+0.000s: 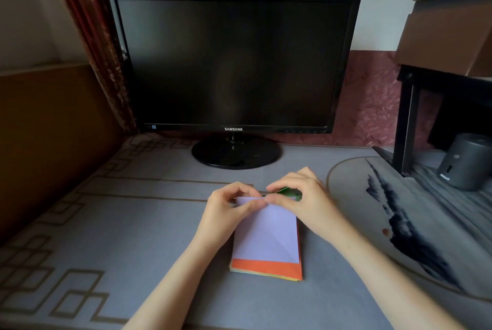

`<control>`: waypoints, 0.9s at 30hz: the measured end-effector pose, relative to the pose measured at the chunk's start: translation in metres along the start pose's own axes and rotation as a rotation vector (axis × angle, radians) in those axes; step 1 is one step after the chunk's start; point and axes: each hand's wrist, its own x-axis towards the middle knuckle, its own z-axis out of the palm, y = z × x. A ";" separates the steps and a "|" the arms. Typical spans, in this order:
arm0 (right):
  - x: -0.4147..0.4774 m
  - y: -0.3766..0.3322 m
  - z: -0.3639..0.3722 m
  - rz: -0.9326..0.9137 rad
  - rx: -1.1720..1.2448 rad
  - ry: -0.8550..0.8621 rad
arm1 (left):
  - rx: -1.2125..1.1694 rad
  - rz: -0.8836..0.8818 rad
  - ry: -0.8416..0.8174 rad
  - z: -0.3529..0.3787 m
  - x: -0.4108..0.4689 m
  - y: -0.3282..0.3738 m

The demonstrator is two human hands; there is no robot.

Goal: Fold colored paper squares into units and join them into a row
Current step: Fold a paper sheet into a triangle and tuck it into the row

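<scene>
You are pinching the far edge of the pale lilac paper square (266,234) between the curled fingers of your left hand (229,210) and right hand (300,196). It is lying on the orange-topped stack of coloured paper sheets (266,269). Only one green folded paper piece (288,192) is showing, so most of the folding and all of the joining are likely waiting.

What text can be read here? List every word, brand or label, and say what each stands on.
"SAMSUNG": on the lower frame of the monitor.
The blue sticker at the monitor's lower left corner: too small to read.
The white label low on the grey canister: blurred, unreadable.
No print shows on the purple sheet or the paper stack under it.
</scene>
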 end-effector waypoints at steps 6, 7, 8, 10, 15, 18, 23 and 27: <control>-0.004 0.001 0.004 0.164 0.293 0.115 | -0.127 -0.055 0.053 0.000 0.000 0.002; -0.003 0.002 0.003 0.186 0.362 0.153 | -0.139 -0.069 0.048 0.000 -0.001 0.003; -0.003 0.002 0.000 0.209 0.422 0.182 | -0.140 -0.083 0.039 0.000 -0.001 0.004; -0.004 0.001 -0.004 0.240 0.533 0.211 | -0.133 -0.110 0.019 0.000 -0.002 0.005; -0.010 0.004 -0.001 0.213 0.558 0.207 | -0.192 -0.138 -0.002 0.000 -0.003 0.004; -0.012 0.011 -0.006 0.037 0.408 0.186 | -0.271 -0.172 0.016 -0.002 -0.002 0.004; -0.017 0.011 -0.007 -0.099 0.144 -0.071 | -0.355 -0.237 -0.021 -0.004 -0.001 0.003; -0.015 0.011 -0.003 -0.066 0.204 -0.070 | -0.376 -0.271 -0.069 -0.003 -0.003 0.008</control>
